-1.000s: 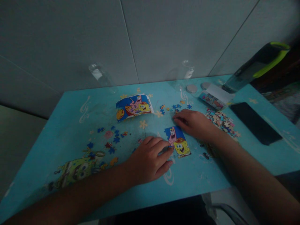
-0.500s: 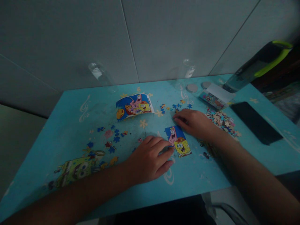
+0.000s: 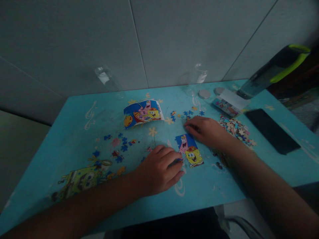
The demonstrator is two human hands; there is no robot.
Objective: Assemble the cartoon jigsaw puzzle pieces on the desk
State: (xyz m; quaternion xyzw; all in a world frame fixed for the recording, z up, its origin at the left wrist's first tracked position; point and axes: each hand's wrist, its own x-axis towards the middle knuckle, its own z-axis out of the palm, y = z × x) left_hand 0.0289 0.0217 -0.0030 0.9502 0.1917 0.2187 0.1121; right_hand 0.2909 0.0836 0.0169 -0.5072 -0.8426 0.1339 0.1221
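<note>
A small assembled puzzle section [image 3: 189,151] with cartoon figures lies on the turquoise table [image 3: 74,126]. My left hand [image 3: 159,169] rests just left of it, its fingers curled in and the tips pinched at the section's left edge over something small and blue. My right hand [image 3: 208,131] lies flat behind the section, fingers stretched toward its top edge and a loose piece [image 3: 187,118]. The printed reference picture [image 3: 142,113] lies farther back. Loose blue pieces [image 3: 122,142] are scattered to the left, and a heap of pieces [image 3: 235,127] sits to the right.
A black phone [image 3: 271,131] lies at the right. A small puzzle box [image 3: 228,103], two round lids [image 3: 204,94], two clear tubes [image 3: 106,78] and a dark bottle with a green handle [image 3: 276,69] stand along the back by the wall.
My left hand's fingers have curled in a little at the section's left edge. My right hand has barely shifted.
</note>
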